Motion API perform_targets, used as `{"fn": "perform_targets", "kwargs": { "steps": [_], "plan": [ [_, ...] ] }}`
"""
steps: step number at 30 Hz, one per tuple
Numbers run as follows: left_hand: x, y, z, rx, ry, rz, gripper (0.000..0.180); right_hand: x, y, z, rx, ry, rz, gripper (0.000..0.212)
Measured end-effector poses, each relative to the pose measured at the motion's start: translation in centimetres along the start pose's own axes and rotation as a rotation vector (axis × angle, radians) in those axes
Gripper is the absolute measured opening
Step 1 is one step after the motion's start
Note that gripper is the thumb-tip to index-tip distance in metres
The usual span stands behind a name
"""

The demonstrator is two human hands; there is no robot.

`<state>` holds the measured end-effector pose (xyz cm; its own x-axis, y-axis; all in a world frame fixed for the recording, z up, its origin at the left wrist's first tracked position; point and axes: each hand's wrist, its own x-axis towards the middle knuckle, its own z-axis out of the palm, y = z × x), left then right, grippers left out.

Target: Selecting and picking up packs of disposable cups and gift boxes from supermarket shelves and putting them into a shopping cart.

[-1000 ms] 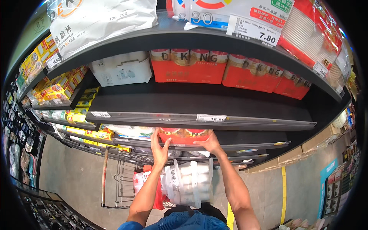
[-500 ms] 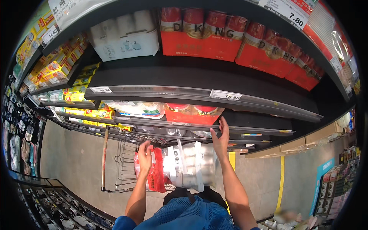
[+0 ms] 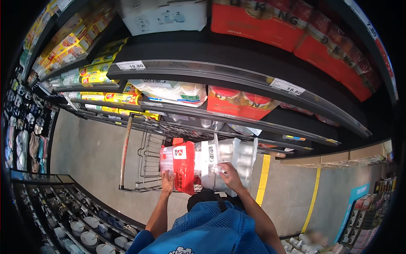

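A wire shopping cart (image 3: 146, 152) stands before me, its handle at the left. At its right end is a white, clear-wrapped pack of paper rolls (image 3: 243, 158) with a plastic carrying strap (image 3: 215, 146). Beside it on the left sits a red-and-clear plastic pack (image 3: 184, 173), its contents seemingly stacked cups. My left hand (image 3: 168, 182) is at that pack's lower left edge, its fingers closed on the plastic. My right hand (image 3: 231, 178) lies over the roll pack, fingers curled and pinching its wrapping near the strap.
Dark shelves (image 3: 237, 55) rise close in front, holding red packs of rolls (image 3: 258, 25), a white pack (image 3: 165, 17) and yellow boxes (image 3: 69, 40). A bowl rack (image 3: 80, 216) stands at the lower left. Yellow lines (image 3: 263, 180) mark the floor on the right.
My right hand has come down from the shelf edge onto the roll pack. My left hand has moved lower on the red-and-clear pack, whose label now faces up. The view has shifted.
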<state>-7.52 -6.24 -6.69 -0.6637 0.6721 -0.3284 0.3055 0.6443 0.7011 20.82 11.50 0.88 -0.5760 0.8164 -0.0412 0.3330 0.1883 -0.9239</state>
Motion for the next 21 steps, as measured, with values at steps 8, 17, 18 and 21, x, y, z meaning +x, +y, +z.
{"fn": "perform_targets", "kwargs": {
  "steps": [8, 17, 18, 21],
  "plan": [
    [0.9, -0.9, -0.4, -0.066, -0.105, -0.089, 0.080, -1.2, 0.5, 3.2, 0.126, -0.365, 0.132, 0.035],
    [-1.0, 5.2, 3.1, 0.345, -0.162, 0.042, 0.131, -1.2, 0.7, 4.2, -0.044, -0.593, 0.110, 0.037],
    [-0.9, 5.6, 3.0, 0.347, -0.205, 0.024, 0.134, -1.1, 0.7, 4.3, -0.045, -0.588, 0.111, 0.037],
    [-0.6, 4.1, 3.4, 0.415, -0.189, 0.025, 0.126, -0.9, 0.2, 4.7, -0.032, -0.603, 0.107, 0.037]
  ]
}}
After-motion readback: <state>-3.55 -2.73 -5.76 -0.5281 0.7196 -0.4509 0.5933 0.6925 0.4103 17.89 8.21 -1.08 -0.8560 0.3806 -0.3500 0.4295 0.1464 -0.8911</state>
